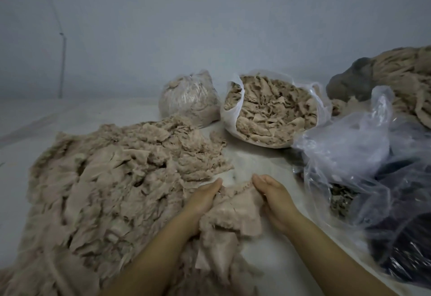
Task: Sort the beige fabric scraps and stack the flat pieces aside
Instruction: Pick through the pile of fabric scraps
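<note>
A wide heap of beige fabric scraps (105,179) covers the floor on the left and reaches the bottom edge. In front of me, a bundle of beige pieces (233,211) is held between both hands. My left hand (203,199) grips its left side, fingers tucked under the cloth. My right hand (272,196) holds its right side, fingers pointing away from me. Part of the bundle hangs down between my forearms.
An open white plastic bag (233,111) full of beige scraps stands behind the heap, with a closed clear bag (189,97) of scraps to its left. Crumpled clear plastic (363,146) over dark material lies at the right. More beige and grey fabric (396,74) piles up at the far right.
</note>
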The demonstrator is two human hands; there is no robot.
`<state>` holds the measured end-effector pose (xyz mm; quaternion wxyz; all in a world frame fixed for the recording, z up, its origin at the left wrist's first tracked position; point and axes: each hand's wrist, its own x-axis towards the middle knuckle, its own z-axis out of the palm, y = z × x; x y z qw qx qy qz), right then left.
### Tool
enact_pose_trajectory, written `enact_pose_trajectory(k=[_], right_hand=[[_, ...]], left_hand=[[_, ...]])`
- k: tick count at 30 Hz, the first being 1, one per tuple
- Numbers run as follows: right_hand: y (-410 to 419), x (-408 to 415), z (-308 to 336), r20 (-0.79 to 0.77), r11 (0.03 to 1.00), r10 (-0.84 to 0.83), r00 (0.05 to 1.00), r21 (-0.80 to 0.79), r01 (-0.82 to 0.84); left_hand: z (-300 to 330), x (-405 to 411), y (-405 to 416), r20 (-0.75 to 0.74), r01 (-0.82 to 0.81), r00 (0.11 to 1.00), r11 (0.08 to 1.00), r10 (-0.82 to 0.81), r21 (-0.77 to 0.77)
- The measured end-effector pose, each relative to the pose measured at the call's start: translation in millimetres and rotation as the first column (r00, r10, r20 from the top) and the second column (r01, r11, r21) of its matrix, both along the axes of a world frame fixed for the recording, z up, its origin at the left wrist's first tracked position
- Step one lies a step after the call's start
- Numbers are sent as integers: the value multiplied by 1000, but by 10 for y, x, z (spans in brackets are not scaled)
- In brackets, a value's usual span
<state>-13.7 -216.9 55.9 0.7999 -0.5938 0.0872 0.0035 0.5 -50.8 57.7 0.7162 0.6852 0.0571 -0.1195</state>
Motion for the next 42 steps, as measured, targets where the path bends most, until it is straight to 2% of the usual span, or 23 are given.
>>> enact_pose_trajectory(k=[3,5,6,9,11,14,18,21,26,29,31,33,35,38,40,42], right_hand=[[-50,24,19,-41,994,102,994,50,-99],[-40,-19,22,-30,970,244,969,26,-243],[-31,-35,21,-20,963,269,963,-8,-270],[-26,-31,17,5,996,89,996,-32,-89],[-41,-13,22,1,1000,2,1000,-18,-2],[-65,7,40,14,988,3,1000,-157,-1],[-65,7,41,-24,991,106,994,-81,-107],[-47,6,25,-7,999,-19,1000,-48,18],[-64,-22,3,-32,984,-178,983,-12,178],[-213,-8,21,-62,959,-279,958,42,282],[-320,-12,34,-58,967,-253,966,-33,251],[-322,-16,27,-59,984,-140,988,-115,132],[-261,-27,24,-34,990,-15,999,-141,10],[-191,-41,55,34,981,135,990,-146,-128],[-197,-43,79,19,989,139,990,-52,-138],[-203,-48,82,-57,988,107,993,121,-99]], left_hand=[[5,3,54,45,156,987,987,-154,-36],[-19,9,47,96,253,962,967,-256,40],[-22,15,28,128,251,958,966,-256,58],[7,48,-28,158,144,976,988,-152,62],[29,40,-45,177,145,971,984,-161,100],[46,9,-65,192,194,958,975,-212,108],[48,21,-134,264,154,947,980,-183,125],[11,91,-159,336,48,934,975,-120,215],[-76,195,-72,384,0,907,911,-174,413],[-124,234,120,402,-84,903,853,-154,514],[-124,244,236,375,-66,900,783,-220,619],[-71,237,211,336,14,889,752,-310,659],[28,202,60,333,73,881,793,-335,605],[162,144,-210,251,219,905,882,-343,418],[170,121,-327,309,202,902,927,-301,315],[173,88,-414,369,110,908,962,-199,248]])
